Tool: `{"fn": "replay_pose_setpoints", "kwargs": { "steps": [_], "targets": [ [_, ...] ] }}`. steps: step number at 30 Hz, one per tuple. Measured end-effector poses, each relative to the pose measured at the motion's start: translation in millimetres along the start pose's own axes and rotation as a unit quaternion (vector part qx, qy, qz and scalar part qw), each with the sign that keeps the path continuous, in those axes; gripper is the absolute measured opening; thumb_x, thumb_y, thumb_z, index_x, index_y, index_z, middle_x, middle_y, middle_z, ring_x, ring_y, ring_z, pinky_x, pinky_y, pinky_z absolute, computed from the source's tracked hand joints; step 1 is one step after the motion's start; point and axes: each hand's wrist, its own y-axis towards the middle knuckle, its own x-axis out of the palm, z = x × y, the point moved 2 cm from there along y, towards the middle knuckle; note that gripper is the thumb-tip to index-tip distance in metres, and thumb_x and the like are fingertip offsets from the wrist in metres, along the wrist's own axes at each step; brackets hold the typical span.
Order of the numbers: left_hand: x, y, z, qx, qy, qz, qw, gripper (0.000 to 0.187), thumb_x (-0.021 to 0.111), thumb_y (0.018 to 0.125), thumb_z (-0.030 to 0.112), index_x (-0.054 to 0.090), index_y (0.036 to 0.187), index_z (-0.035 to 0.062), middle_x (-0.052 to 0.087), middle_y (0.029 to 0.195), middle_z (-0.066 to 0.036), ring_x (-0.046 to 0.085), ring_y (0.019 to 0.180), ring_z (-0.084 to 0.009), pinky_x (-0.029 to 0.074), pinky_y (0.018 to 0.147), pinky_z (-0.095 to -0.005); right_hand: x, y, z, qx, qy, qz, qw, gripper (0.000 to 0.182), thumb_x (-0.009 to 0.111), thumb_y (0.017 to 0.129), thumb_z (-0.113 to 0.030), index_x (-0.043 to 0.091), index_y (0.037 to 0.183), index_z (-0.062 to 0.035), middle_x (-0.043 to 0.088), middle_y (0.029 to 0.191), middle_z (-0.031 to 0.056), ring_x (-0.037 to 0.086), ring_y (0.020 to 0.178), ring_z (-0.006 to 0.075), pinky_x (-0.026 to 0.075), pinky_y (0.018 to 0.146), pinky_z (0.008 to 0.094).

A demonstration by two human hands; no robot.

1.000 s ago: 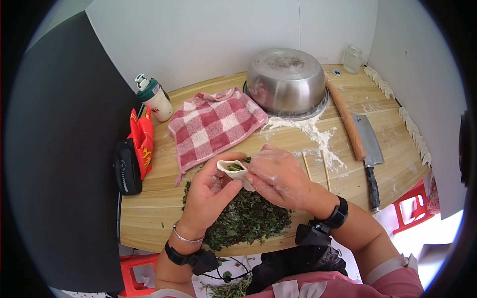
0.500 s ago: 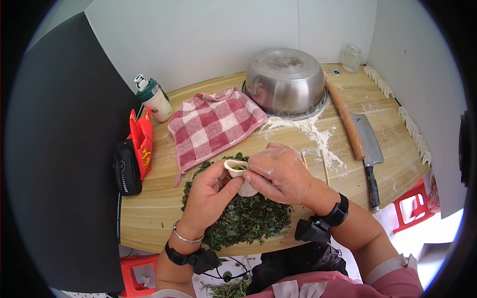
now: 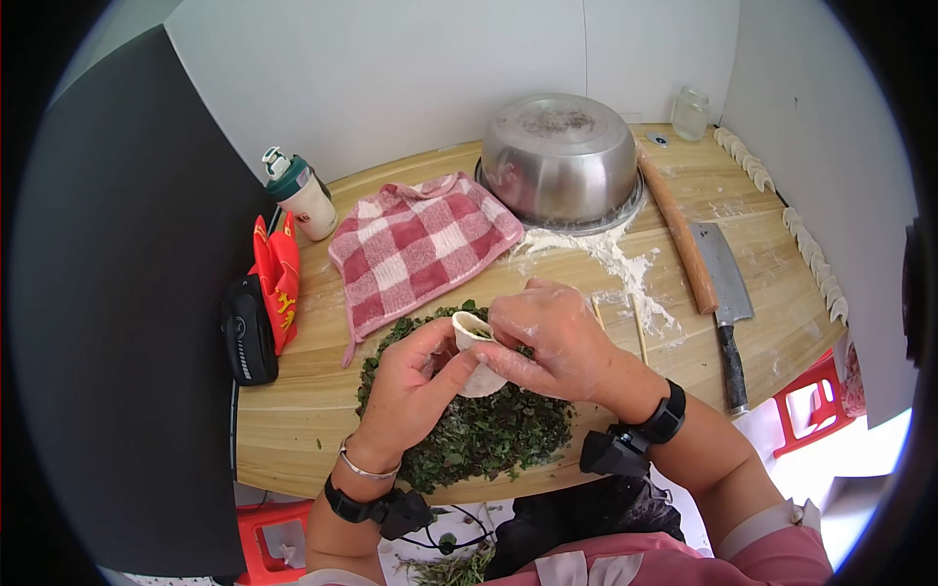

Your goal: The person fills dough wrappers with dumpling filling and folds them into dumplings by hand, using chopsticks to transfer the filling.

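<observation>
At the near edge, a black band sits on each wrist, with a bracelet [image 3: 366,464] beyond the left one. Chopped greens [image 3: 489,435] lie heaped on the desk [image 3: 293,420]. Above them, off the desk, is a dough wrapper [image 3: 481,383], folded into a cup with its mouth upward. The left hand [image 3: 410,381] pinches its left side between thumb and curled fingers; the right hand [image 3: 552,342], floury, pinches its right edge, fingertips partly hidden. Past the hands lie two thin sticks [image 3: 640,332], a cleaver [image 3: 728,273] beside a rolling pin [image 3: 679,230], a checked towel [image 3: 420,249] and scattered flour [image 3: 630,269]. Farther off, an upturned metal bowl [image 3: 562,156] stands left of a glass jar [image 3: 691,112], and dumplings [image 3: 745,158] line the right edge.
</observation>
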Motion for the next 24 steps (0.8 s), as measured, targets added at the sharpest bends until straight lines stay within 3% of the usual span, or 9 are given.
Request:
{"fn": "replay_pose_setpoints", "kwargs": {
  "steps": [7, 13, 19, 24],
  "targets": [
    [-4, 0, -6, 0.019, 0.082, 0.015, 0.996, 0.024, 0.06, 0.091, 0.005, 0.059, 0.113, -0.0024, 0.061, 0.091, -0.001, 0.055, 0.079, -0.0054, 0.046, 0.07, -0.0209, 6, -2, 2, -0.053, -0.074, 0.042, 0.995, 0.014, 0.066, 0.08, -0.017, 0.056, 0.084, -0.0085, 0.055, 0.063, 0.0074, 0.059, 0.064, 0.0295, 0.043, 0.062, 0.0416],
    [-2, -1, -5, 0.027, 0.077, 0.022, 0.996, 0.027, 0.061, 0.09, 0.004, 0.058, 0.115, -0.0029, 0.062, 0.091, -0.001, 0.054, 0.08, -0.0054, 0.046, 0.07, -0.0213, 9, -3, 4, -0.088, -0.038, 0.066, 0.993, 0.013, 0.066, 0.078, -0.013, 0.055, 0.084, -0.0071, 0.055, 0.064, 0.0088, 0.057, 0.062, 0.0312, 0.043, 0.062, 0.0413],
    [-2, 0, -5, 0.043, 0.075, 0.011, 0.996, 0.025, 0.061, 0.09, 0.006, 0.059, 0.114, -0.0009, 0.062, 0.091, 0.0, 0.052, 0.077, -0.0028, 0.043, 0.065, -0.0186, 0, -1, 1, -0.027, -0.017, -0.001, 0.999, 0.021, 0.064, 0.084, -0.023, 0.053, 0.076, -0.0078, 0.052, 0.058, 0.0092, 0.054, 0.058, 0.031, 0.042, 0.062, 0.0398],
    [-2, 0, -4, 0.046, 0.149, 0.011, 0.988, 0.025, 0.063, 0.089, 0.009, 0.06, 0.113, 0.0022, 0.061, 0.083, 0.003, 0.042, 0.061, -0.0001, 0.034, 0.053, -0.0175, 2, -1, 0, -0.02, -0.016, 0.018, 1.0, 0.023, 0.062, 0.086, -0.027, 0.054, 0.076, -0.0083, 0.051, 0.057, 0.0093, 0.055, 0.058, 0.0309, 0.043, 0.062, 0.0398]
  ]
}}
